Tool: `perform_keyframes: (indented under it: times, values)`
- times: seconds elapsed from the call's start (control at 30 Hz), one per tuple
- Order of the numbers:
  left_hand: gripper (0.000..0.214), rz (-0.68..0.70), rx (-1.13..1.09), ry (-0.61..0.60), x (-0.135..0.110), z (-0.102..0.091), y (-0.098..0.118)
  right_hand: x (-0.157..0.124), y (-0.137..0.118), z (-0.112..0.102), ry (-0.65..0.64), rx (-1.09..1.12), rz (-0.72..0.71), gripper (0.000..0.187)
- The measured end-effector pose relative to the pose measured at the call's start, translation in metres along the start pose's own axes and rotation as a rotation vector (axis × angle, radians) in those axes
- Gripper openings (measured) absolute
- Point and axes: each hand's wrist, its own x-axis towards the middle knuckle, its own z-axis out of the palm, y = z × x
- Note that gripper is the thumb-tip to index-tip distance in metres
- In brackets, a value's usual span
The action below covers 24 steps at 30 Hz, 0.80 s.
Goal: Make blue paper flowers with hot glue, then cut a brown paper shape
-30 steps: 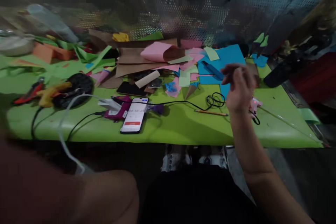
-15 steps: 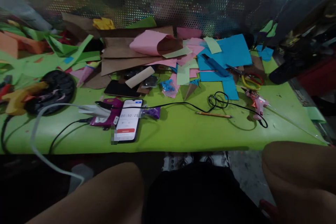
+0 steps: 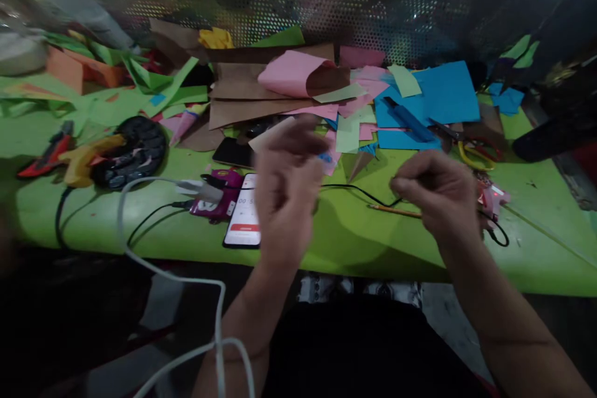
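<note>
In the head view, the left hand (image 3: 286,202), its finger state blurred beyond telling, partly hides the phone (image 3: 243,230) on the table (image 3: 354,245), while the right hand (image 3: 438,193), fingertips pinched together on nothing visible near the pencil (image 3: 394,209), could snag the black cord (image 3: 347,187) if swept low, dragging the glue gun (image 3: 492,199).

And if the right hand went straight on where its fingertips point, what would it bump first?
Probably the black cord on the green table, just ahead of the right hand. Depth is unclear, though: if it's high enough, it might pass over the cord toward the left hand.
</note>
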Motion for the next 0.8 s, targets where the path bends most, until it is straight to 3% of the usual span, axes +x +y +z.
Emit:
perform_keyframes:
  times: [0.1,0.17,0.47,0.6,0.7,0.8]
  values:
    - [0.023,0.1,0.004,-0.373,-0.004,0.011,-0.015,0.007,0.02,0.022,-0.16,-0.057,0.094,0.032]
    - [0.019,0.132,0.08,-0.471,-0.008,0.014,-0.026,0.004,0.031,0.028,-0.189,-0.136,0.097,0.035]
    - [0.017,0.183,0.152,-0.413,-0.025,0.003,-0.061,-0.01,0.042,0.027,-0.275,-0.196,0.096,0.022]
    - [0.002,0.087,0.141,-0.414,-0.03,-0.004,-0.064,-0.013,0.043,0.031,-0.373,-0.158,0.112,0.017]
    - [0.012,-0.043,0.137,-0.409,-0.039,-0.012,-0.063,-0.015,0.045,0.033,-0.483,-0.158,0.087,0.008]
    - [0.015,-0.097,0.136,-0.358,-0.054,-0.022,-0.062,-0.014,0.044,0.037,-0.598,-0.208,0.007,0.022]
